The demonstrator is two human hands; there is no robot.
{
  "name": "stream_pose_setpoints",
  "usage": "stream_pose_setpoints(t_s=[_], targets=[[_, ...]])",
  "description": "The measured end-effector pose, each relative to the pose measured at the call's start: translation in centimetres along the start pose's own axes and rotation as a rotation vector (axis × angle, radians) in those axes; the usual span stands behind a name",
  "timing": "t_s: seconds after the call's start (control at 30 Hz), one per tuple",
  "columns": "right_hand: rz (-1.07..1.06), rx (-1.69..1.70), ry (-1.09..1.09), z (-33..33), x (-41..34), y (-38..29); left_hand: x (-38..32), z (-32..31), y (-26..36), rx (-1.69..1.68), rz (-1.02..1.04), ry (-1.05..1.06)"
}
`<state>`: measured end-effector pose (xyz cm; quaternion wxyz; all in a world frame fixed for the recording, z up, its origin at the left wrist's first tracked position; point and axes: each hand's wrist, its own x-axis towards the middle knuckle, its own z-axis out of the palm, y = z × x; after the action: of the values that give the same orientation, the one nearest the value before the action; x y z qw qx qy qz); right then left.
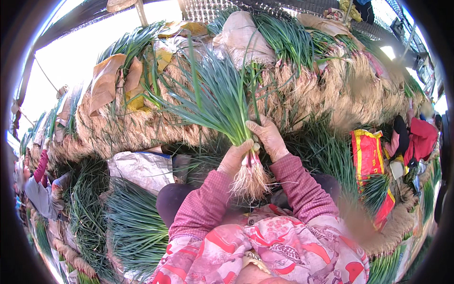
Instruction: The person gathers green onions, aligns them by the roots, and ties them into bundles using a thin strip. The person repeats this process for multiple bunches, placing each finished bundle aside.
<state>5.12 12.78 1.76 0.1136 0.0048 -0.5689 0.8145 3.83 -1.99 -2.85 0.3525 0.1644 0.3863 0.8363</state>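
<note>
A bunch of green garlic (pixel 227 103) stands before me, its long flat leaves fanning up and to the left. My left hand (pixel 234 156) is closed around its lower stems, thumb in front. On the stems' right side, my right hand (pixel 268 137) grips with bent fingers, and its thumb lies across the stalks. Some of the right fingers are hidden behind the bunch. Pinkish-white stem bases show below my hands, and pale stringy roots (pixel 250 181) hang over my lap.
A long heap of green garlic (pixel 301 92), roots facing me, spans the front. Left are a white sack (pixel 142 170) and stacked bundles (pixel 136 223); loose leaves (pixel 322 152) and a red-yellow bag (pixel 368 156) lie right. Other people (pixel 44 191) work at both sides.
</note>
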Motion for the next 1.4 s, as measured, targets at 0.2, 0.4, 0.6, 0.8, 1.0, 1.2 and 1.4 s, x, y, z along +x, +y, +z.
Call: stream_pose_setpoints(t_s=[0.2, 0.4, 0.6, 0.8, 1.0, 1.2, 1.4], targets=[[0.025, -0.030, 0.201, -0.5, -1.1, -0.3, -0.7, 1.7, 0.6, 0.079, 0.055, 0.136], [-0.094, 0.204, 0.164, -0.1, -2.0, -1.6, -1.0, 2.3, 1.0, 0.110, -0.031, 0.107], [-0.855, -0.815, 0.083, -0.8, 1.6, -5.7, -1.6, 3.2, 1.7, 0.210, -0.007, 0.170], [-0.501, -1.678, -0.382, -1.3, 0.8, -4.5, -1.6, 3.2, 1.9, 0.198, -0.057, 0.321], [-0.719, -1.678, -0.116, -6.6, 0.4, -5.1, -2.4, 3.7, 5.4, 0.149, -0.095, 0.122], [0.091, -1.785, -0.764, -10.7, -1.0, -9.3, -1.0, 4.4, 12.2, -0.459, 0.400, -0.327], [-0.375, -1.565, 0.392, -14.7, 10.7, -12.5, 7.2, 2.3, 11.1, 0.068, 0.131, 0.062]])
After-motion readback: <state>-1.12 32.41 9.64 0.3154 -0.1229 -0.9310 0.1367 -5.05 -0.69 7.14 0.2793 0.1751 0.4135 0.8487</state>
